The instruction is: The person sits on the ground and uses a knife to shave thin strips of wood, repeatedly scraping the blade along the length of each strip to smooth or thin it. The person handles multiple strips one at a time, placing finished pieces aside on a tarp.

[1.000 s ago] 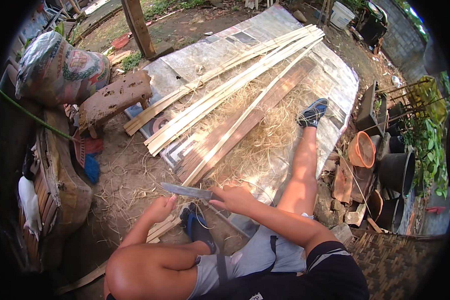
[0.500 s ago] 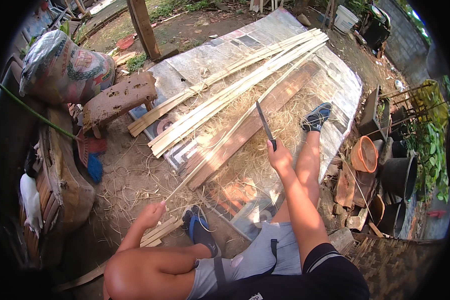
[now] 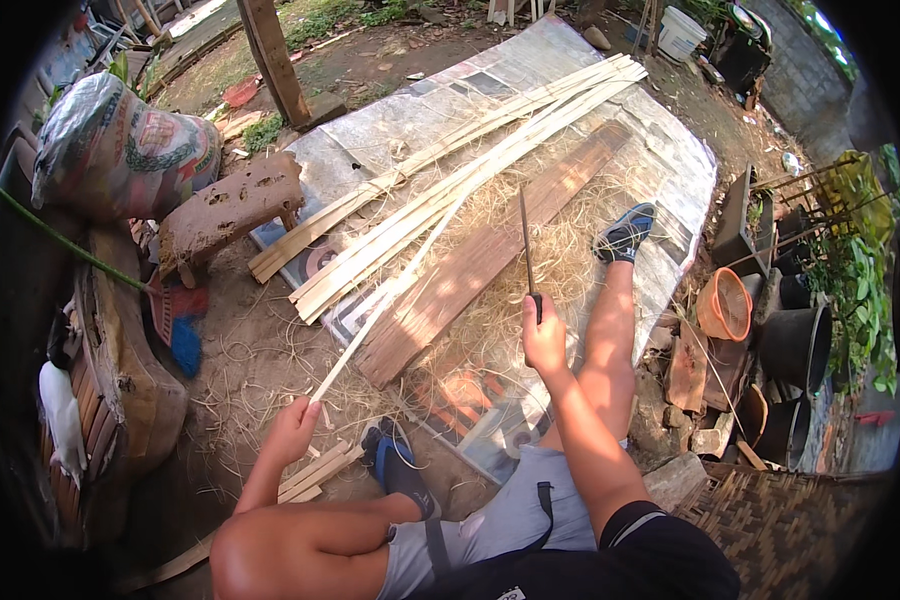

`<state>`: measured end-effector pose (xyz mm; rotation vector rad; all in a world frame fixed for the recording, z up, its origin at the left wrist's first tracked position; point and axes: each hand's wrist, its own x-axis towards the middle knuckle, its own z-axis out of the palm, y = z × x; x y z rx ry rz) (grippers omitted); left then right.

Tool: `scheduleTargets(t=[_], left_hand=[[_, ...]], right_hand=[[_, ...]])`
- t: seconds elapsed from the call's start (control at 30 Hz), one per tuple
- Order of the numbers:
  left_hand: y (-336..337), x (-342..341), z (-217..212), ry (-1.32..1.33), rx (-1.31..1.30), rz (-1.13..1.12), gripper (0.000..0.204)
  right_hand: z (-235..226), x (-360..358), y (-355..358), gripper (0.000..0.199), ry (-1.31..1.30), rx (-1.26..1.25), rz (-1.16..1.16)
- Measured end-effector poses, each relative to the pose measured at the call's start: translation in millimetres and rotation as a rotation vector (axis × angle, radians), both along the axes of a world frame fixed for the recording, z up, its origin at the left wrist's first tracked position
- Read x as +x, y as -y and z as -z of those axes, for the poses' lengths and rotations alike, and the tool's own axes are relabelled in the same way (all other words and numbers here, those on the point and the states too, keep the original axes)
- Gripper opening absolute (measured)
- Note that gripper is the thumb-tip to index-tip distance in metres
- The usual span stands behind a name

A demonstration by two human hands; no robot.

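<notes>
My left hand is closed round the near end of a long, thin, pale strip that looks like bamboo. From my fist the strip slants up and to the right, with its far part over the pile of pale strips. My right hand grips the dark handle of a long knife, whose blade points up and away from me. Below the blade lies a brown wooden plank, set diagonally with curly shavings around it. The knife and the strip are apart.
A printed sheet covers the ground under the strips. Short cut pieces lie beside my left foot. To the left are a low wooden stool, a full sack and a white cat; an orange pot stands at right.
The strip has shifted left, from along the plank to beside its left edge. My right hand has dropped slightly and moved left, and the knife's blade has swung closer to upright.
</notes>
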<state>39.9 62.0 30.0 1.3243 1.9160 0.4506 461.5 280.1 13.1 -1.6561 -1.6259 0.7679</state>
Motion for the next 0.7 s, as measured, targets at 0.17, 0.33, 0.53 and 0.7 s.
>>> scheduleTargets(t=[0.17, 0.33, 0.53, 0.7], left_hand=[[-6, 6, -7, -0.007, -0.115, 0.012, 0.037], [-12, 4, -8, 0.275, 0.065, -0.029, 0.040], [-4, -15, 8, 0.325, -0.294, -0.043, 0.055], [-9, 0, -4, 0.594, -0.395, 0.036, 0.064]], right_hand=[[19, 39, -5, 0.036, -0.374, -0.144, 0.230], [33, 54, 6, 0.034, -0.362, -0.125, 0.258], [23, 48, 4, 0.031, -0.371, -0.112, 0.224], [27, 48, 10, 0.033, -0.328, -0.091, 0.212]])
